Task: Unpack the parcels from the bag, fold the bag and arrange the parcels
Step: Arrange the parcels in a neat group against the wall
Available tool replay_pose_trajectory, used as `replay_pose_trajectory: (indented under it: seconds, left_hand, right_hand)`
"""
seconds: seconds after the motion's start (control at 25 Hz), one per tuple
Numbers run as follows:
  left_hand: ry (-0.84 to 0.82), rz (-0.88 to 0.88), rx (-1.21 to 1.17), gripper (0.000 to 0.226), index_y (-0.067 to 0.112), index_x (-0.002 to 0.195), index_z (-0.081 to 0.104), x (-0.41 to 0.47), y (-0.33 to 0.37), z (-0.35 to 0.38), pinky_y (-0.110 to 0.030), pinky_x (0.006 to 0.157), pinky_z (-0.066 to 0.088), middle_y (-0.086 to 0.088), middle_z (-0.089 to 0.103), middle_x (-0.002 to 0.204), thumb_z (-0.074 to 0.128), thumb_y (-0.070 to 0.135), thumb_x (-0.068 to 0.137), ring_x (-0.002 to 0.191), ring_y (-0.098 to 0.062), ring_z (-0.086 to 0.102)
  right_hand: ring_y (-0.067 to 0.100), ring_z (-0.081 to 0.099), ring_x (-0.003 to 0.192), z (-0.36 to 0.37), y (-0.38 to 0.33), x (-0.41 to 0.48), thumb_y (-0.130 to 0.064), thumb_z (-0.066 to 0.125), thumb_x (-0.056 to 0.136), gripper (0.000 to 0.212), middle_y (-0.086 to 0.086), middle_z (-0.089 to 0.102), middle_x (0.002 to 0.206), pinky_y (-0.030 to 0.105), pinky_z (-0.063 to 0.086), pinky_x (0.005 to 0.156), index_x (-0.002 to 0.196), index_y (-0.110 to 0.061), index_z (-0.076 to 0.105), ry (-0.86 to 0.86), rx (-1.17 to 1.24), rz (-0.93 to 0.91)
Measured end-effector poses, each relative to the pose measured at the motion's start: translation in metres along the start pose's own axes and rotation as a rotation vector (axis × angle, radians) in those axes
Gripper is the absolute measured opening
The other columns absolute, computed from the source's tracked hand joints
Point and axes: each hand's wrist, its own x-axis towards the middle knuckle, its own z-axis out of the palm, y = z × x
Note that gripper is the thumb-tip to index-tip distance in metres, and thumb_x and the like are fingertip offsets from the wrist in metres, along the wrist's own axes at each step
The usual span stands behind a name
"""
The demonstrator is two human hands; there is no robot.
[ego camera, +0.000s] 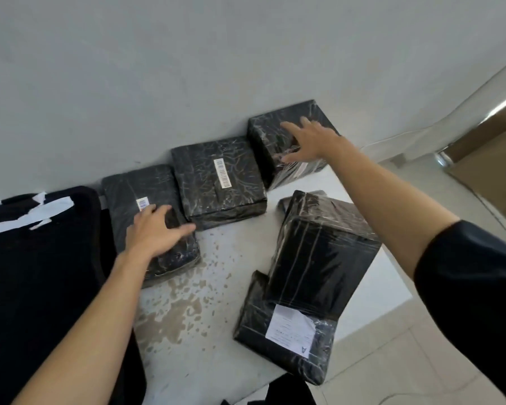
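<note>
Three black wrapped parcels stand in a row against the wall: a left one (135, 191), a middle one (205, 185) with a barcode sticker, and a right one (269, 135). My left hand (155, 232) lies flat on the left parcel, fingers spread. My right hand (310, 141) rests with spread fingers on top of the right parcel. Nearer to me, a tall black parcel (324, 252) lies partly over a flat parcel (275, 325) with a white label. The black bag (38, 273), with strips of white tape, lies on the left of the table.
The white table (205, 311) has brown stains in its middle. A grey wall (187, 68) stands right behind the parcels. To the right the table ends over a tiled floor (421, 361). A brown door with a metal fitting (485, 147) is at the far right.
</note>
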Motion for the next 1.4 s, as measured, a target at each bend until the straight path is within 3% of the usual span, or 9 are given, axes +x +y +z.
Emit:
replay_pose_trajectory:
  seconds: [0.08,0.2,0.36,0.52,0.68,0.92,1.08,1.24,1.4]
  left_hand:
    - [0.198,0.056,-0.056,0.064,0.026,0.142,0.054,0.001,0.035,-0.016,-0.05,0.107,0.043,-0.006,0.051,0.147,0.067,0.06,0.088,0.135,-0.031,0.048]
    - [0.287,0.082,-0.281,0.039,0.024,0.123,0.065,0.012,0.12,-0.026,-0.036,0.095,0.049,0.001,0.064,0.121,0.072,0.043,0.089,0.112,-0.022,0.063]
    - [0.074,-0.002,-0.545,0.064,0.023,0.141,0.052,0.05,0.228,-0.017,-0.035,0.101,0.047,-0.002,0.058,0.138,0.076,0.046,0.086,0.124,-0.022,0.057]
    - [0.015,-0.103,-0.561,0.109,0.018,0.157,0.027,0.064,0.28,-0.001,-0.042,0.109,0.039,-0.009,0.038,0.159,0.087,0.052,0.073,0.143,-0.03,0.041]
    - [0.018,-0.035,-0.359,0.14,0.029,0.161,0.012,0.052,0.294,0.022,-0.053,0.113,0.038,-0.012,0.031,0.161,0.1,0.044,0.054,0.148,-0.034,0.031]
    - [0.283,0.018,-0.55,0.069,0.029,0.144,0.051,0.049,0.294,0.006,-0.038,0.11,0.043,-0.004,0.053,0.146,0.077,0.052,0.085,0.135,-0.026,0.047]
    - [0.356,-0.134,-0.699,0.061,0.017,0.129,0.058,0.073,0.283,-0.005,-0.014,0.074,0.05,-0.005,0.059,0.129,0.062,0.064,0.091,0.114,-0.022,0.055]
    - [0.19,-0.212,-0.787,0.096,0.021,0.144,0.052,0.086,0.272,0.001,-0.045,0.104,0.051,-0.003,0.055,0.143,0.068,0.079,0.069,0.128,-0.025,0.056]
    - [0.088,-0.097,-0.537,0.108,0.03,0.156,0.033,0.026,0.289,-0.021,-0.04,0.108,0.044,0.004,0.048,0.148,0.079,0.07,0.068,0.132,-0.019,0.051]
  right_hand:
    - [0.045,-0.003,0.16,0.028,0.03,0.01,-0.097,0.042,0.078,0.111,0.018,-0.006,0.174,0.077,0.018,0.115,0.165,-0.043,-0.002,-0.048,0.014,0.028]
    - [0.04,-0.007,0.161,0.045,0.058,0.017,-0.094,0.026,0.085,0.094,0.016,-0.003,0.175,0.076,0.006,0.118,0.163,-0.044,0.014,0.128,0.311,0.1]
    - [0.038,0.043,0.143,0.052,0.091,0.022,-0.063,0.052,0.098,0.069,0.018,0.047,0.152,0.048,0.039,0.112,0.151,-0.02,0.042,0.438,0.921,0.3]
    - [0.034,0.05,0.137,0.057,0.117,0.016,-0.063,0.06,0.094,0.076,0.015,0.052,0.149,0.038,0.038,0.097,0.152,-0.018,0.038,0.279,1.278,0.412]
    - [0.03,0.042,0.147,0.08,0.136,0.006,-0.06,0.069,0.092,0.08,0.01,0.044,0.158,0.039,0.036,0.106,0.153,-0.021,0.036,0.115,1.398,0.249]
    - [0.016,0.075,0.096,0.062,0.153,0.011,-0.045,0.091,0.075,0.061,0.001,0.076,0.107,0.038,0.064,0.084,0.125,-0.021,0.063,0.308,1.339,0.022]
    - [0.019,0.077,0.09,0.04,0.149,0.021,-0.031,0.081,0.085,0.046,0.004,0.078,0.104,0.046,0.064,0.085,0.127,-0.02,0.067,0.328,1.426,-0.082]
    - [0.022,0.076,0.098,0.04,0.135,0.038,-0.028,0.072,0.09,0.042,0.0,0.078,0.11,0.046,0.062,0.092,0.132,-0.027,0.069,0.274,1.263,-0.117]
    - [0.014,0.072,0.093,0.063,0.121,0.04,-0.023,0.06,0.102,0.037,-0.001,0.075,0.112,0.033,0.059,0.08,0.139,-0.023,0.065,0.304,1.241,-0.04]
